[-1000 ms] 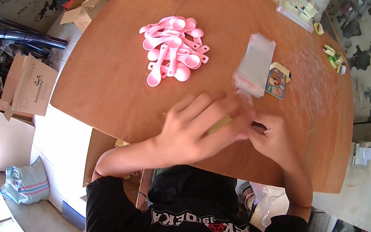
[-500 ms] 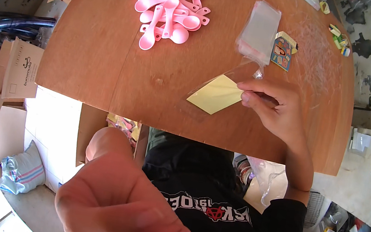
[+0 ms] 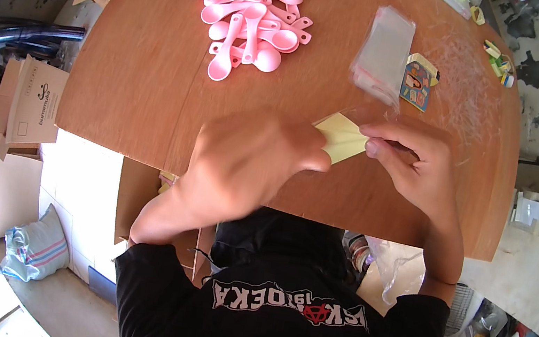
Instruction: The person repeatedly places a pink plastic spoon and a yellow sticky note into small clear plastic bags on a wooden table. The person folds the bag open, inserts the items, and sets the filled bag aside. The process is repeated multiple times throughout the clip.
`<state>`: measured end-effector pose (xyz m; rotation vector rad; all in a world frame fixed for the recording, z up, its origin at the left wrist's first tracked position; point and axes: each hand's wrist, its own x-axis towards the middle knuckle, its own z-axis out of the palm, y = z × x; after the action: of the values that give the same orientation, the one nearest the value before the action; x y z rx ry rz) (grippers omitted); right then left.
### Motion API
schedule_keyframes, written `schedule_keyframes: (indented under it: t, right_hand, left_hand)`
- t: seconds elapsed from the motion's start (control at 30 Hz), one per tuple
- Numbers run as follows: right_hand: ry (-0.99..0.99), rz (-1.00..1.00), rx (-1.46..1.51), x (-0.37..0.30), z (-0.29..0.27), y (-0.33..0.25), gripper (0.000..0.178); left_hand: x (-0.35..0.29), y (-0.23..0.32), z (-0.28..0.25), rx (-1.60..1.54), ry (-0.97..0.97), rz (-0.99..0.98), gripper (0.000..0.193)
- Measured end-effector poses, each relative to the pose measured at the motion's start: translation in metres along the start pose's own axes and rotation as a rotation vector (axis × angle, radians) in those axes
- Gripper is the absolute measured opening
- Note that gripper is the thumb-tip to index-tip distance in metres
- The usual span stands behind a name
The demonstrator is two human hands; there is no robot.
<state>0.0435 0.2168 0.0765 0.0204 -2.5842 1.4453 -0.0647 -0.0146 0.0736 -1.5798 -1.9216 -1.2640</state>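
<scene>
My right hand (image 3: 418,164) pinches the right end of a yellow card (image 3: 343,139) between thumb and fingertips. A clear film shows along the card's upper edge, which looks like a plastic bag around it. My left hand (image 3: 250,158), slightly blurred, is closed at the card's left end; its thumb and forefinger meet that end and hide it. Both hands are above the near part of the wooden table. Past my left hand lies a heap of pink measuring spoons (image 3: 255,11). Beyond my right hand lies a stack of clear plastic bags (image 3: 385,49).
The brown table (image 3: 137,70) curves around the hands. Beside the bags lies a small printed box (image 3: 417,82), with loose clear plastic strips (image 3: 464,86) farther right. Tape rolls (image 3: 499,64) stand near the right edge. Cardboard boxes (image 3: 37,102) and a sack (image 3: 38,241) stand left of the table.
My left hand has moved from close below the camera up over the table to the card's left end. My right hand keeps its pinch; the card now shows less.
</scene>
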Motion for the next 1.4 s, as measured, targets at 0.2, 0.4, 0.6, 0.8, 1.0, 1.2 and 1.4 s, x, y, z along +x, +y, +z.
schedule_keyframes:
  t: [0.2, 0.4, 0.6, 0.8, 1.0, 1.2, 1.4]
  right_hand:
    - [-0.157, 0.044, 0.069, 0.017, 0.014, 0.005, 0.017]
    - [-0.233, -0.075, 0.211, 0.083, 0.016, 0.031, 0.017]
    - [-0.052, -0.535, -0.45, 0.146, 0.034, 0.065, 0.025]
    - [-0.161, -0.493, -0.47, 0.165, 0.036, 0.092, 0.025]
    - [0.203, -0.576, -0.352, 0.149, 0.024, 0.095, 0.017]
    - [0.525, -0.261, 0.308, 0.11, -0.006, 0.076, 0.019]
    - [0.603, -0.129, 0.516, 0.037, -0.048, 0.046, 0.021]
  left_hand:
    - [-0.008, -0.03, 0.027, -0.158, -0.197, -0.478, 0.028]
    - [-0.028, -0.052, 0.033, -0.549, -0.201, -0.728, 0.027]
    - [-0.028, -0.056, 0.036, -0.403, -0.271, -0.736, 0.027]
    - [-0.03, -0.059, 0.04, -0.383, -0.283, -0.753, 0.03]
    - [-0.024, -0.061, 0.043, -0.467, -0.309, -0.743, 0.032]
    - [-0.006, -0.056, 0.042, -0.423, -0.366, -0.681, 0.033]
    - [0.018, -0.052, 0.054, -0.465, -0.404, -0.618, 0.034]
